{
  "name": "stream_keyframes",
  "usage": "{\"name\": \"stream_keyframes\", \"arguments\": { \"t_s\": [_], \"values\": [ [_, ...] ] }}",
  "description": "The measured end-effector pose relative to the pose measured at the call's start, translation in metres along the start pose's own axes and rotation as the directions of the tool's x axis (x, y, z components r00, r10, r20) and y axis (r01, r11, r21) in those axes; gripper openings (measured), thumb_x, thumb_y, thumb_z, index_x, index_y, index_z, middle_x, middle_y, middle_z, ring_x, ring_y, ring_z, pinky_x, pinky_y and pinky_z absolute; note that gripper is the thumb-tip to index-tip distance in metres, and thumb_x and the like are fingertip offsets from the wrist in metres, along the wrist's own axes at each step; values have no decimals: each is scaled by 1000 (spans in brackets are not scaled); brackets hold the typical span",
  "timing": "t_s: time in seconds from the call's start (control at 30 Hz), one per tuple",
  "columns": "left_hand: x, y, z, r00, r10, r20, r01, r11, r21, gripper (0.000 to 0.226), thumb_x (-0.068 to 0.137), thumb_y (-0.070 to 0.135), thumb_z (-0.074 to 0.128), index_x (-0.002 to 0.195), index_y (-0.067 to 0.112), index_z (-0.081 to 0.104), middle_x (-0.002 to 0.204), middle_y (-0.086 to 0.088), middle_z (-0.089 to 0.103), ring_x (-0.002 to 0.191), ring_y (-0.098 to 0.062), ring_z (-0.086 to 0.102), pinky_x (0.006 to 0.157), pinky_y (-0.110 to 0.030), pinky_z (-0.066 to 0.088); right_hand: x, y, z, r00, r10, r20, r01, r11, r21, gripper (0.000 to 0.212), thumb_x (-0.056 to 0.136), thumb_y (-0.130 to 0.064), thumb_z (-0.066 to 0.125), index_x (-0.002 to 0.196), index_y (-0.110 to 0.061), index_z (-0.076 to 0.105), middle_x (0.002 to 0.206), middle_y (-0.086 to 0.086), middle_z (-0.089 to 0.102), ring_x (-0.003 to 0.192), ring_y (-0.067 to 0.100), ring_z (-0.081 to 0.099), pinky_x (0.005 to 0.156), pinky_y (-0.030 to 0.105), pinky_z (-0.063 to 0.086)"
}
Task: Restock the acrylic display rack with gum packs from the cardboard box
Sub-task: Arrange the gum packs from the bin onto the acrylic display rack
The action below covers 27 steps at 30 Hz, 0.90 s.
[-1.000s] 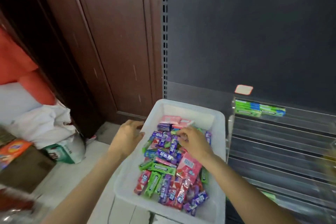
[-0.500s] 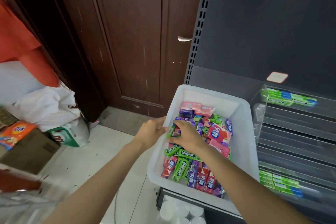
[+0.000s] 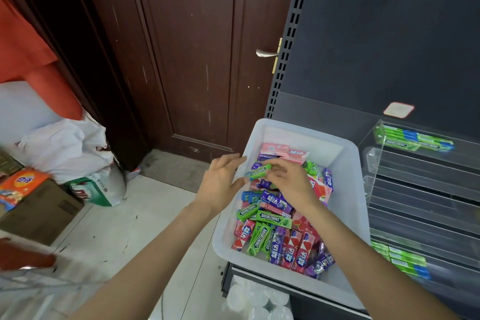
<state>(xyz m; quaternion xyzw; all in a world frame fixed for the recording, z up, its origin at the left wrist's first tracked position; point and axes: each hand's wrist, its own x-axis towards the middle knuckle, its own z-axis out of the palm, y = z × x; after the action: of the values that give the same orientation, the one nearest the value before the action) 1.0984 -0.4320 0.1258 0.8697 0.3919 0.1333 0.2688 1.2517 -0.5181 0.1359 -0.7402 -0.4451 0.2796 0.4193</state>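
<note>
At centre frame the right hand (image 3: 291, 184) pinches one green pack (image 3: 258, 171) by its end between thumb and fingertips, lifted just above the heap so that it comes clear of its neighbours. The left hand (image 3: 220, 184) waits beside it over the bin's left rim, fingers straight and spread, holding nothing; judged from its pose, it is ready to receive or steady the pack. The stock lies not in cardboard but in a white plastic bin (image 3: 348, 163), lower centre, set just left of the rack (image 3: 374, 161), probably so that each pack travels only a short way. The bin holds a loose heap of gum (image 3: 275, 218): green packs, of which about five can be told apart, with pink and purple ones overlapping too much for a firm count. The clear rack, at right, steps down in tiers so that labels face outward; about five tiers show. Two of them carry green packs: one row on the top tier (image 3: 413, 139) and a small group on the low tier (image 3: 405, 260), the packs too close to count. The tiers between are bare, so the restocking appears to be at an early stage. One cardboard box (image 3: 39, 213) stands at left on the floor, well apart from the bin.
</note>
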Motion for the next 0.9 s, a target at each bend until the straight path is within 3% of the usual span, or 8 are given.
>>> {"name": "stream_keyframes", "arguments": {
  "t_s": [0.13, 0.23, 0.33, 0.43, 0.53, 0.67, 0.77, 0.9],
  "values": [
    [1, 7, 0, 996, 61, 71, -57, 997, -59, 37, 94, 31, 53, 130, 23, 54, 127, 0, 57, 115, -15, 48, 89, -28, 42, -15, -5, -17, 999, 1, 37, -9, 971, 239, 32, 86, 4, 58, 96, -25, 67, 99, 2, 70, 96, 16, 67, 85, 28, 55],
    [-3, 10, 0, 993, 87, 82, -79, 992, -101, 27, 92, 19, 58, 119, 16, 60, 111, -4, 60, 96, -12, 56, 74, -14, 39, -22, -1, -20, 1000, 2, 25, -8, 975, 222, 33, 84, 5, 60, 99, -23, 66, 99, -1, 69, 95, 13, 66, 85, 24, 53],
    [-8, 9, -4, 997, 73, -1, -73, 992, -100, 21, 90, 11, 60, 111, 13, 64, 102, -3, 58, 83, -7, 51, 63, -6, 33, -29, 13, -17, 1000, 11, 30, -12, 999, 32, 25, 84, -4, 66, 104, -19, 64, 98, -2, 67, 91, 9, 64, 82, 14, 49],
    [-14, 4, -7, 998, 44, -39, -48, 992, -113, 18, 90, 14, 60, 107, 13, 66, 97, -2, 57, 78, -8, 50, 57, -4, 33, -39, 32, -14, 987, 45, 155, 2, 957, -290, 21, 80, -16, 72, 100, -13, 66, 94, -5, 62, 88, 11, 59, 82, 25, 50],
    [-19, -1, -7, 999, 7, -47, -14, 989, -150, 16, 90, 17, 60, 105, 14, 66, 102, -3, 61, 82, -8, 52, 58, -1, 32, -47, 41, -11, 970, 61, 237, 73, 852, -519, 33, 78, -28, 75, 106, -17, 62, 97, -6, 48, 90, 10, 47, 76, 24, 36],
    [-22, -1, -6, 998, -31, -49, 19, 973, -232, 14, 90, 19, 61, 103, 14, 64, 106, -1, 65, 86, -7, 54, 59, -7, 38, -44, 34, -5, 951, 47, 306, 149, 796, -587, 45, 81, -24, 72, 121, -16, 53, 112, 3, 51, 98, 14, 47, 81, 26, 40],
    [-22, 1, -7, 998, -35, -59, 20, 970, -243, 16, 90, 21, 61, 104, 13, 64, 106, 0, 66, 87, -6, 54, 60, -7, 39, -41, 32, -4, 945, 35, 326, 196, 736, -648, 42, 85, -16, 66, 123, -12, 51, 113, 6, 55, 94, 15, 50, 76, 27, 41],
    [-23, 7, -10, 997, -28, -66, 12, 970, -243, 16, 90, 22, 61, 103, 14, 64, 105, 1, 66, 88, -7, 56, 61, -10, 41, -40, 36, -17, 963, 66, 262, 118, 770, -627, 39, 88, -13, 61, 127, -12, 55, 120, 7, 62, 100, 21, 62, 87, 36, 51]
  ]
}}
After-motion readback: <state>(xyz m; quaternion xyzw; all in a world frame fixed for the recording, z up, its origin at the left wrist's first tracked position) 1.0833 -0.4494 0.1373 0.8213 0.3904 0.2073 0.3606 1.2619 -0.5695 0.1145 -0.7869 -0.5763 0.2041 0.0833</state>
